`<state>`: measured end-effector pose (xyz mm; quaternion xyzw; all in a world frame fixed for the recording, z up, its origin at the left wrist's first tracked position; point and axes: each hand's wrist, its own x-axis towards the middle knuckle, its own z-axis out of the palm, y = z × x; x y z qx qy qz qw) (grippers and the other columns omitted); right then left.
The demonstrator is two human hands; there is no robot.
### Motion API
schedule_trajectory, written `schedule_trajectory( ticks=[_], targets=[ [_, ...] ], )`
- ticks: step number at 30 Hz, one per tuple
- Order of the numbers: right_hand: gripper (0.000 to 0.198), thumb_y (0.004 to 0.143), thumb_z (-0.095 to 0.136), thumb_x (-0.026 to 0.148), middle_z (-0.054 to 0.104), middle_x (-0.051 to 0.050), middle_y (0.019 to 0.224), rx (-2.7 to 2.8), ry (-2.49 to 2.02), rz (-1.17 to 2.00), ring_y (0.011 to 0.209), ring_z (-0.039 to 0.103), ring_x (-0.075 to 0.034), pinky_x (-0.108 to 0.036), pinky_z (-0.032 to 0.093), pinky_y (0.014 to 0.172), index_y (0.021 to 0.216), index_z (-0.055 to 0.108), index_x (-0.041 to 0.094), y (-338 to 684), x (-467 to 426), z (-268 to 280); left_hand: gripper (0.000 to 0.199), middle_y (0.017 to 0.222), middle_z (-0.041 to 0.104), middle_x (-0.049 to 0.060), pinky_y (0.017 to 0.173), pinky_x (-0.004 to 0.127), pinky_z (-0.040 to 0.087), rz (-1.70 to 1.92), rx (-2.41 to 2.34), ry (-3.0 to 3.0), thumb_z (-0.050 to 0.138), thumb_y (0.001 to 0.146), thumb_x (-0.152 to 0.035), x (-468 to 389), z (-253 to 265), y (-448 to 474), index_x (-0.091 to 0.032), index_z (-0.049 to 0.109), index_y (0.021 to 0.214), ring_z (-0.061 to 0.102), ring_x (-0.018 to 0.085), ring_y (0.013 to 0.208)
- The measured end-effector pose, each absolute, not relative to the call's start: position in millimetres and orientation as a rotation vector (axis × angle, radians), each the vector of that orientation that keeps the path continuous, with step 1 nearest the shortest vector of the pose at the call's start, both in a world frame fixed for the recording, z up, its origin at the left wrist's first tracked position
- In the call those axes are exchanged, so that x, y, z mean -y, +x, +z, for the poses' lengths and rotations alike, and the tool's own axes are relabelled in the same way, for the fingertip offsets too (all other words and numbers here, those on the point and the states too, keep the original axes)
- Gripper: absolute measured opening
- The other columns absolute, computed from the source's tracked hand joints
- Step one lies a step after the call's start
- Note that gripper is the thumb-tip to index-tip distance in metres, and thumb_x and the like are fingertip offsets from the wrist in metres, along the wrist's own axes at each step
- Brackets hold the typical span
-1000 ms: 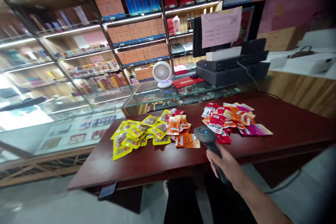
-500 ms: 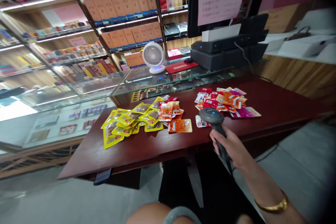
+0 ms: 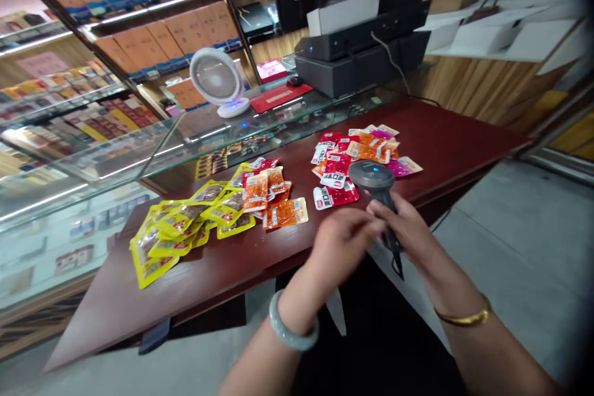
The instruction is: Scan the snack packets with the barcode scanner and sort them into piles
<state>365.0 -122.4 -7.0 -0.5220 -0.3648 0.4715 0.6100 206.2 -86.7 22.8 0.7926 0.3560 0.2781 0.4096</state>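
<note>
A dark grey barcode scanner with a lit blue spot is gripped by its handle in my right hand. Beside it, over the table's front edge, my left hand reaches in close to the scanner handle; motion smears its fingers, and I cannot tell whether they touch it. Just beyond the hands lies a red and white snack packet. Behind that are mixed red, orange and purple packets. Further left, orange packets rest against a heap of yellow-edged packets.
The dark red table meets a glass display counter. On the counter stand a white fan, a red mat and a black cash register unit. Boxed goods fill the shelves behind.
My left hand has risen from the lower edge to beside the scanner. The view has shifted, so the table things appear further left. The scanner stays in my right hand.
</note>
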Motion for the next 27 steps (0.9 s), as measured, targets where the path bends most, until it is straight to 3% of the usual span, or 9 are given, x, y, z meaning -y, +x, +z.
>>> schedule_trajectory(
  ticks=[2, 5, 11, 16, 20, 27],
  targets=[
    [0.029, 0.084, 0.063, 0.048, 0.051, 0.007, 0.062, 0.832, -1.187, 1.069, 0.043, 0.045, -0.008, -0.02, 0.038, 0.039, 0.084, 0.048, 0.023, 369.0, 120.7, -11.3, 0.022, 0.097, 0.069, 0.006, 0.087, 0.033, 0.047, 0.788, -1.169, 2.211, 0.057, 0.09, -0.038, 59.2, 11.9, 209.2, -0.021, 0.069, 0.098, 0.062, 0.02, 0.094],
    [0.029, 0.085, 0.062, 0.048, 0.049, 0.008, 0.059, 0.847, -1.175, 1.066, 0.042, 0.046, -0.009, -0.021, 0.039, 0.04, 0.085, 0.048, 0.024, 371.3, 117.2, -17.4, 0.041, 0.106, 0.066, 0.013, 0.094, 0.04, 0.043, 0.742, -1.576, 2.476, 0.058, 0.086, -0.05, 17.5, -2.8, 213.8, -0.017, 0.065, 0.109, 0.058, 0.026, 0.105],
    [0.029, 0.086, 0.059, 0.049, 0.048, 0.01, 0.048, 0.905, -1.292, 1.054, 0.037, 0.045, -0.01, -0.02, 0.037, 0.039, 0.091, 0.049, 0.023, 373.5, 110.4, -23.3, 0.067, 0.104, 0.063, 0.019, 0.089, 0.045, 0.043, 0.358, -1.88, 2.611, 0.047, 0.081, -0.071, -28.9, -3.4, 245.2, -0.01, 0.063, 0.102, 0.056, 0.034, 0.106],
    [0.032, 0.086, 0.059, 0.049, 0.047, 0.01, 0.044, 0.896, -1.334, 1.041, 0.037, 0.046, -0.011, -0.02, 0.037, 0.039, 0.102, 0.05, 0.023, 378.1, 105.8, -27.9, 0.059, 0.104, 0.065, 0.016, 0.086, 0.044, 0.042, 0.4, -1.903, 2.618, 0.062, 0.075, -0.065, -39.6, -0.5, 259.2, -0.014, 0.056, 0.105, 0.057, 0.034, 0.106],
    [0.032, 0.087, 0.058, 0.047, 0.047, 0.01, 0.044, 0.885, -1.317, 1.036, 0.036, 0.046, -0.011, -0.021, 0.038, 0.04, 0.105, 0.05, 0.023, 379.0, 103.9, -32.2, 0.049, 0.09, 0.07, 0.011, 0.083, 0.04, 0.042, 0.522, -1.844, 2.502, 0.064, 0.08, -0.049, -39.7, -2.1, 250.0, -0.015, 0.049, 0.112, 0.066, 0.029, 0.092],
    [0.029, 0.09, 0.056, 0.051, 0.048, 0.01, 0.049, 0.93, -1.108, 1.146, 0.038, 0.044, -0.009, -0.021, 0.037, 0.04, 0.094, 0.049, 0.022, 358.3, 101.4, -18.1, 0.039, 0.091, 0.072, 0.006, 0.074, 0.031, 0.045, 0.679, -1.715, 2.275, 0.065, 0.081, -0.037, -18.2, -5.6, 204.6, -0.02, 0.049, 0.112, 0.069, 0.024, 0.086]
  ],
)
